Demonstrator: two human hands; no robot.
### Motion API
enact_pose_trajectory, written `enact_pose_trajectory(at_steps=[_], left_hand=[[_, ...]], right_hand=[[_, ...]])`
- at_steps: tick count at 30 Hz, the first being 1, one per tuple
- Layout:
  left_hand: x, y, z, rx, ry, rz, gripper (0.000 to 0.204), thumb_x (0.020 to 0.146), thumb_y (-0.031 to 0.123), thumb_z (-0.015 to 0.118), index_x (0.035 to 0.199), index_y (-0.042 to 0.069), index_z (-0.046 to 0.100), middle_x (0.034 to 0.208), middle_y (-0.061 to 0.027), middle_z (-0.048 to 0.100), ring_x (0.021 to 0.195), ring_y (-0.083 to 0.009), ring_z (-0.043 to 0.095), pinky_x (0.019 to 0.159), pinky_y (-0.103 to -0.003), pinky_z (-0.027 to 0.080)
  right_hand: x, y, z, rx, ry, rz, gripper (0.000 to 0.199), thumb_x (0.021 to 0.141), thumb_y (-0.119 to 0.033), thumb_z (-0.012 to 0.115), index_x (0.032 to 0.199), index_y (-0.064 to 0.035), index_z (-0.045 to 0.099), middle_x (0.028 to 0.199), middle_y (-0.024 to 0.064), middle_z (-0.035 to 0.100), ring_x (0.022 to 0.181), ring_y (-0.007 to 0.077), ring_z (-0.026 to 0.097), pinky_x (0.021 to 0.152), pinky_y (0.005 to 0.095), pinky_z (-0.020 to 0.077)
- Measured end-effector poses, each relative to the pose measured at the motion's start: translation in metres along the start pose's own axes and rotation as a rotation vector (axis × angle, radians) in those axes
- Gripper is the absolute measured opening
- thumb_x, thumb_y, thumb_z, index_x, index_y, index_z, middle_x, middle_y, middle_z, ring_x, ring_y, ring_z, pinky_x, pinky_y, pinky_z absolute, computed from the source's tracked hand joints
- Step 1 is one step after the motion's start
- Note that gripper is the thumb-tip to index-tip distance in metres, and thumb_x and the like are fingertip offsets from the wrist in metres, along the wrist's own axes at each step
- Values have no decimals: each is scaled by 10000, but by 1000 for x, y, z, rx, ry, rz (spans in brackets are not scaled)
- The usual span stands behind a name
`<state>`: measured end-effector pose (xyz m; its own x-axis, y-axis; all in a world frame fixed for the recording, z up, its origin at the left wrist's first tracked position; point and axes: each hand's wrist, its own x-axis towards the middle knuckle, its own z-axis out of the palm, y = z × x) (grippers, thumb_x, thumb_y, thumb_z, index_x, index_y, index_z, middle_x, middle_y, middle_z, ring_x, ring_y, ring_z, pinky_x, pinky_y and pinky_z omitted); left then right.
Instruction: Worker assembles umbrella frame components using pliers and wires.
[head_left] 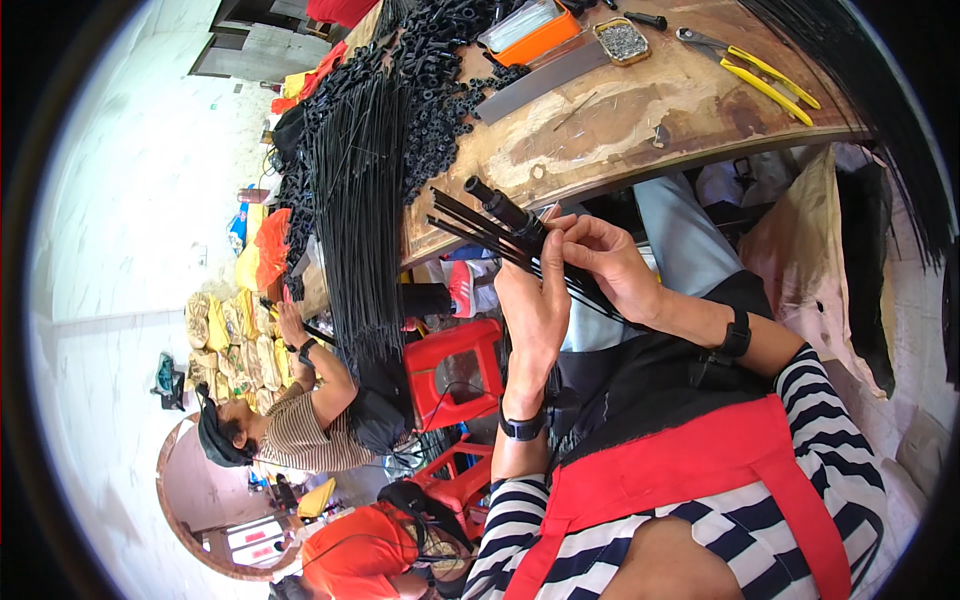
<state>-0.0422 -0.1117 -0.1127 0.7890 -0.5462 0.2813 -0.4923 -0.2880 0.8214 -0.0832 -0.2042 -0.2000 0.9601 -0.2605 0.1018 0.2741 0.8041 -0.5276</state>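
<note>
Holding black rods (476,241) — left hand (533,312), right hand (617,272) close beside, wooden table (610,135).

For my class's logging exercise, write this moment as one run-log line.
left hand: holds thin black rods | right hand: fingertips at left thumb | black tubular part: beside rods | yellow-handled pliers: on wooden table

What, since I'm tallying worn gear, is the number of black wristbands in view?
3: one black wristband on the camera wearer's left wrist, one on the right, and one on the co-worker at picture left. Others may be hidden.
</note>
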Motion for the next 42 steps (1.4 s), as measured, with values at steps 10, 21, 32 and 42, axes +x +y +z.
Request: enact_pose_trajectory(at_steps=[10, 21, 32, 42], left_hand=[[-3, 7, 7, 46, 34, -22, 261, 974, 99, 471, 999, -77, 662, 1079, -162, 685, 942, -178, 646, 843, -325, 501], [5, 4, -2, -180, -177, -31, 268, 982, 56, 417, 942, -75, 647, 1063, -146, 674, 951, -163, 619, 865, -302, 474], [-19, -23, 4, -952, -144, -184, 567, 864, 276, 674, 1273, -4, 400, 719, -2, 458, 613, -87, 417, 561, -255, 364], [-17, -20, 0, -925, -237, -218, 548, 826, 283, 735, 1179, -46, 476, 696, -2, 463, 609, -90, 417, 545, -249, 332]], right_hand=[[5, -12, -6, 27, -219, 250, 309, 946, -265, 602, 1161, -44, 590, 1153, 41, 598, 1089, 86, 517, 960, 269, 391], [-16, -20, -9, -557, -144, 116, 422, 988, -249, 518, 1372, -76, 489, 1190, 73, 621, 1133, 126, 543, 954, 287, 433], [26, -242, -124, -2572, 549, -369, 629, 789, -469, 677, 1180, 12, 574, 1132, 191, 484, 1065, 337, 462, 934, 453, 393], [10, -246, -77, -1561, 311, -391, 409, 957, -370, 524, 1040, 27, 579, 869, 97, 603, 815, 175, 592, 721, 331, 461]])
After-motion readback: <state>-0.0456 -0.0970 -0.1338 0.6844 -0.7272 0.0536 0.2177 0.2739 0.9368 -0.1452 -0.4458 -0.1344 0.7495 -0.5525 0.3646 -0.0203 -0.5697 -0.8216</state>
